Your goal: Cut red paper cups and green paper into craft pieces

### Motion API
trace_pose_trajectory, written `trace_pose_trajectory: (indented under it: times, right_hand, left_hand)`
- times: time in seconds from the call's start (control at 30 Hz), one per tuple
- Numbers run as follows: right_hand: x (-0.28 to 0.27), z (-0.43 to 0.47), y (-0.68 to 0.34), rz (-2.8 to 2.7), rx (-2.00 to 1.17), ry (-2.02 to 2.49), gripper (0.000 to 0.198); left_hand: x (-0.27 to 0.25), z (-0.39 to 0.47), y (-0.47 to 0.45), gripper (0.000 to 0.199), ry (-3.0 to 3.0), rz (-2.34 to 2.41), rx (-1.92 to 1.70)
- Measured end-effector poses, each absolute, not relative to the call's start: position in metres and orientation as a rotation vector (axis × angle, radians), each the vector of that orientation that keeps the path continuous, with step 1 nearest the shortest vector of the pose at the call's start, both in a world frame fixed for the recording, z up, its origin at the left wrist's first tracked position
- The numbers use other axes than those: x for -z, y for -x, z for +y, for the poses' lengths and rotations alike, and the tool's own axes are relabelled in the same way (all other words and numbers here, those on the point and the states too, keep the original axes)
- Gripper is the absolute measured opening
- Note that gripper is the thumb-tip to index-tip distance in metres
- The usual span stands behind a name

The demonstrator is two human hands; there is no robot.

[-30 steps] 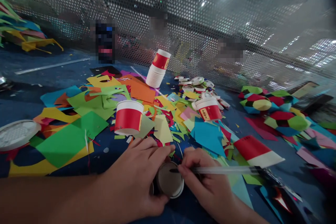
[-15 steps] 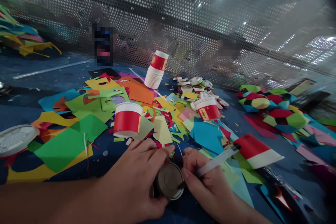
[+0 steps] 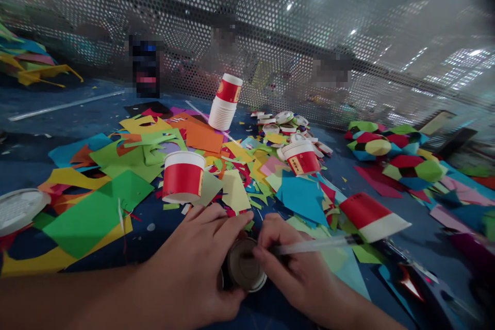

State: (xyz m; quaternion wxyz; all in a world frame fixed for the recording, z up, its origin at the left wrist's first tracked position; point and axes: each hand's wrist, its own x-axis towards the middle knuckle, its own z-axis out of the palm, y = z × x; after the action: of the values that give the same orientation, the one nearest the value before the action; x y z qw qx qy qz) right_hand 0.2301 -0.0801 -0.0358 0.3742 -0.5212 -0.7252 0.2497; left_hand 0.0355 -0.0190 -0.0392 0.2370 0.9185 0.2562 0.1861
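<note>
My left hand (image 3: 203, 268) curls round the side of a small grey-brown round disc (image 3: 251, 273) with a raised rim, which looks like a cup bottom. Thumb and fingers grip its left edge. In my right hand (image 3: 294, 263), pinched between thumb and fingers, is a marker pen (image 3: 317, 245) with a pale translucent barrel and a dark end. Its tip is over the upper part of the disc, partly hidden by my fingertips. Beyond my left hand stands a red and white paper cup (image 3: 183, 178). Another red and white cup piece (image 3: 371, 216) lies past my right hand.
Coloured paper sheets and scraps (image 3: 112, 206) cover the blue table (image 3: 77, 113). A tilted stack of paper cups (image 3: 225, 103) stands behind, before a perforated metal screen (image 3: 263, 31). Patchwork paper shapes (image 3: 410, 165) lie at right. A white round lid (image 3: 21, 211) sits far left.
The marker has swung to a flatter angle, and its tip has shifted up and left across the disc with my right hand. My left hand keeps its grip; the view has turned slightly.
</note>
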Motion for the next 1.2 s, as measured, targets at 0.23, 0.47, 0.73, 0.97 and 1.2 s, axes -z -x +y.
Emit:
trace_pose_trajectory:
  times: [0.23, 0.47, 0.73, 0.97, 1.2]
  right_hand:
    - [0.040, -0.086, -0.237, -1.123, -0.796, 1.192, 0.009]
    - [0.037, -0.084, -0.231, -1.248, -1.097, 1.309, 0.012]
    - [0.035, -0.073, -0.224, -1.491, -1.055, 1.468, 0.015]
    - [0.035, -0.074, -0.225, -1.533, -1.107, 1.530, 0.016]
    - [0.035, -0.072, -0.222, -1.547, -1.013, 1.594, 0.014]
  left_hand:
    - [0.039, -0.014, -0.034, 0.078, -2.450, 0.871, -0.510]
    - [0.043, -0.007, -0.026, 0.080, -2.343, 0.743, -0.538]
    - [0.040, -0.006, -0.026, 0.066, -2.377, 0.710, -0.523]
    - [0.039, -0.006, -0.026, 0.065, -2.374, 0.718, -0.505]
    - [0.041, -0.006, -0.025, 0.066, -2.380, 0.704, -0.521]
